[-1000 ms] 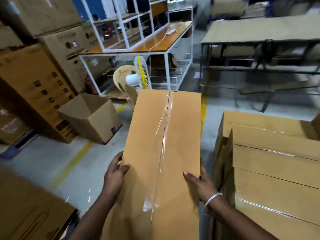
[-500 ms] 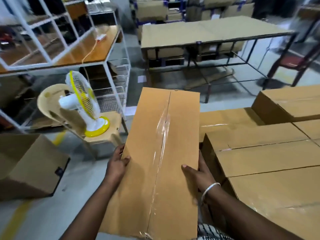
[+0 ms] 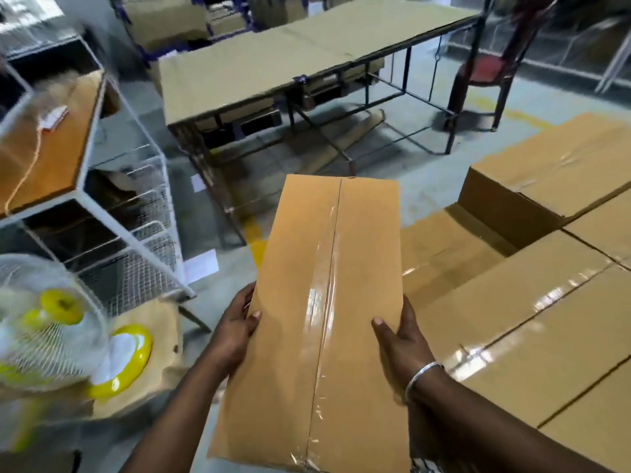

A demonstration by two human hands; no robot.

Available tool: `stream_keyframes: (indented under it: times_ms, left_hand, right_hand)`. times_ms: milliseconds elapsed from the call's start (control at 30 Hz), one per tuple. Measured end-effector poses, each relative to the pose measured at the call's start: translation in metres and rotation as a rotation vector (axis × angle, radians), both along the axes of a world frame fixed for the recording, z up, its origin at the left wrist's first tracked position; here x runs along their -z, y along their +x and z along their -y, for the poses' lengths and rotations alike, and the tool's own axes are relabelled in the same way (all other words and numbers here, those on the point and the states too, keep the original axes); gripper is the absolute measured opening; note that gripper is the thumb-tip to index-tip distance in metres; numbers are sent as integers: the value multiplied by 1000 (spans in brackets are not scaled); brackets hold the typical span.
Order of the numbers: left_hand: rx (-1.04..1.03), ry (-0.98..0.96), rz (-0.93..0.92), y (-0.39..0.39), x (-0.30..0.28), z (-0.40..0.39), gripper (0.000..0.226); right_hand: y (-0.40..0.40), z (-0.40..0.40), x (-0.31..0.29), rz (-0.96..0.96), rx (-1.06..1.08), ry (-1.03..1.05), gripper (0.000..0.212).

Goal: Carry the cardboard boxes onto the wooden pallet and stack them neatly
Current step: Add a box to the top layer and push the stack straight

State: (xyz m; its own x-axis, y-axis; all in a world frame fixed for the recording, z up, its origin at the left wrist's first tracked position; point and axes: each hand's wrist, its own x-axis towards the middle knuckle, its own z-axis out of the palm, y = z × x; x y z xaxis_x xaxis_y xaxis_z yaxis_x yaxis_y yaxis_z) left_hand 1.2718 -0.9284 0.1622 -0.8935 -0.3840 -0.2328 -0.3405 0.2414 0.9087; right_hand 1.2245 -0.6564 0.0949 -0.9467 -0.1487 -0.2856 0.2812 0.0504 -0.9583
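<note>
stacked boxes (image 3: pixel 532 336) block right, fan (image 3: pixel 51 322) left, bare floor (image 3: pixel 409 172) ahead

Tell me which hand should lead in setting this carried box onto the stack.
Right, probably. The stacked boxes lie on the right, beside the right hand gripping that edge of the carried box. The left hand grips the far edge, toward the fan.

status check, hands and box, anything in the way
Both hands, left hand and right hand, grip the taped box, one per long side. Box carried in the air beside the stacked boxes. Nothing between box and stack.
</note>
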Motion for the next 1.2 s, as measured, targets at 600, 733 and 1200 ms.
stream_keyframes:
  times_ms: [600,733,1200]
  left_hand:
    - [632,124,28,-369,65,15,44]
    - [744,125,70,-415,76,8,43]
    - [1070,21,245,-424,105,-13,56]
  right_hand:
    - [-163,35,7,111,664,28,90]
    - [-177,53,7,154,772,35,93]
    - [-133,79,32,348,500,625,111]
